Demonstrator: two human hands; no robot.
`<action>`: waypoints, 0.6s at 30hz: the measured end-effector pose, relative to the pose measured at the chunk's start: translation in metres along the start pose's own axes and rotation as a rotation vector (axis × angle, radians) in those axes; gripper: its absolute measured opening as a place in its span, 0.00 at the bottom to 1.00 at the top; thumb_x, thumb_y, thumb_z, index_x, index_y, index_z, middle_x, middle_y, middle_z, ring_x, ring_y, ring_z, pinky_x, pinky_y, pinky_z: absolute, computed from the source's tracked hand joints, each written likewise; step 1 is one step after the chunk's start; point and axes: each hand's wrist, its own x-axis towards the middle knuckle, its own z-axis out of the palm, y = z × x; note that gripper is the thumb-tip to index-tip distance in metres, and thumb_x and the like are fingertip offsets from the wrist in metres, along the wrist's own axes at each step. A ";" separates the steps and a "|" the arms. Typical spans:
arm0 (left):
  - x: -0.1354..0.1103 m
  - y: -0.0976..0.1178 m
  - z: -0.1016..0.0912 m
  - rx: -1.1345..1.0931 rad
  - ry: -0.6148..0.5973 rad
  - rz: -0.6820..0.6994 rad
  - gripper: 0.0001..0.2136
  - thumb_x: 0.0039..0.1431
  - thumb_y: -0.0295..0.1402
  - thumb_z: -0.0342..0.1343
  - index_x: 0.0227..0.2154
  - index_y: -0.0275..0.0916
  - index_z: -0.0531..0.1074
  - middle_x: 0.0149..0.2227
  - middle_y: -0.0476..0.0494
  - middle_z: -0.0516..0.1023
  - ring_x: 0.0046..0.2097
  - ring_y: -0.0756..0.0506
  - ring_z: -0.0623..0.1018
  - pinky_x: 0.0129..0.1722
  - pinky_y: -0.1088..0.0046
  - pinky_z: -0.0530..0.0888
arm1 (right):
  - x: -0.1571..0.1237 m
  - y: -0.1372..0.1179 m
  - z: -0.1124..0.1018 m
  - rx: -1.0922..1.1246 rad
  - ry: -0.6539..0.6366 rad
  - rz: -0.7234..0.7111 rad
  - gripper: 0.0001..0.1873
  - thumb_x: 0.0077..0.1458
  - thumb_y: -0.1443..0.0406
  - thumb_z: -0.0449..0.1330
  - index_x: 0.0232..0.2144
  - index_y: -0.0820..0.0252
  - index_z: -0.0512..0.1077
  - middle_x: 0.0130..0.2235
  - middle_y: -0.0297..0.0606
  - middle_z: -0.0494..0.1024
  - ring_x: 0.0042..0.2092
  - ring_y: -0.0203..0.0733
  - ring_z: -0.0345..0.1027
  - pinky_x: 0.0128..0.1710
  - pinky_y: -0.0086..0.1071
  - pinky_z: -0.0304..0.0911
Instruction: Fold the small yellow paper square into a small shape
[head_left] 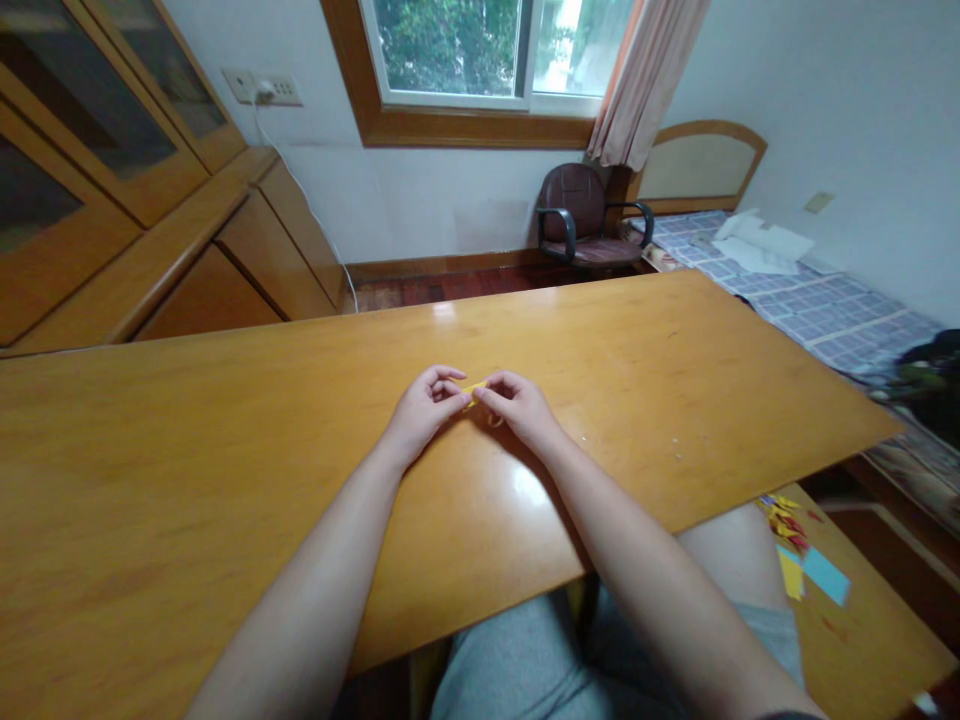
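Observation:
Both hands meet over the wooden table (225, 450), near its middle. Between them is a small yellow piece of paper (474, 391), narrow like a folded strip. My left hand (430, 405) pinches its left end between thumb and fingers. On the other end, the thumb and forefinger of my right hand (517, 402) are closed, the remaining fingers curled. Much of the paper is hidden by the fingertips, so its exact folds cannot be made out.
At lower right a bench (862, 640) bears a pile of red and yellow folded paper pieces (784, 522), yellow paper (790, 573) and a blue sheet (826, 577). Beyond the table stand an armchair (574, 215), a bed (832, 300) and a cabinet (187, 240).

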 end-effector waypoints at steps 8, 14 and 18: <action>0.001 0.001 0.002 0.033 0.039 0.024 0.16 0.44 0.41 0.68 0.32 0.38 0.74 0.31 0.48 0.76 0.34 0.48 0.75 0.38 0.72 0.71 | 0.000 -0.001 -0.002 0.023 0.019 -0.024 0.16 0.49 0.53 0.65 0.28 0.61 0.73 0.22 0.30 0.71 0.23 0.32 0.63 0.23 0.26 0.58; 0.000 -0.001 0.000 0.174 0.004 0.042 0.12 0.51 0.41 0.63 0.29 0.37 0.76 0.29 0.47 0.77 0.33 0.47 0.74 0.36 0.72 0.70 | 0.000 -0.002 -0.001 0.019 0.031 -0.007 0.15 0.49 0.54 0.65 0.30 0.61 0.72 0.24 0.31 0.71 0.24 0.32 0.63 0.20 0.25 0.59; -0.001 0.001 0.001 0.217 0.013 0.060 0.09 0.52 0.39 0.62 0.28 0.38 0.75 0.29 0.48 0.77 0.33 0.47 0.73 0.37 0.71 0.69 | -0.002 -0.002 0.000 0.008 0.028 0.000 0.15 0.48 0.55 0.65 0.32 0.60 0.71 0.26 0.30 0.70 0.24 0.33 0.63 0.19 0.25 0.61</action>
